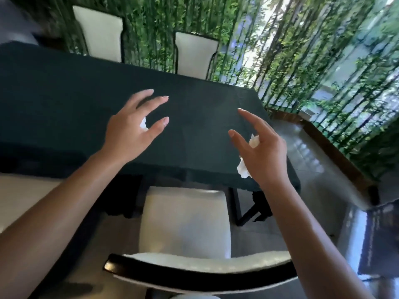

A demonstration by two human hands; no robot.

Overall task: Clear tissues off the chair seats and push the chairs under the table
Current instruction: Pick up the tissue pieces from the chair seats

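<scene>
My left hand hovers over the dark green tablecloth with its fingers spread. A bit of white tissue peeks out under its palm. My right hand is over the table's near right corner, fingers also apart. A crumpled white tissue shows beside its thumb, and more tissue shows below the wrist. Whether the palms touch the tissues is hidden. Below me stands a white-cushioned chair with a dark frame, its seat bare and pulled out from the table.
Two white-backed chairs stand at the table's far side. Another pale seat shows at the left edge. A glossy floor and a wooden ledge lie to the right, with bamboo greenery behind.
</scene>
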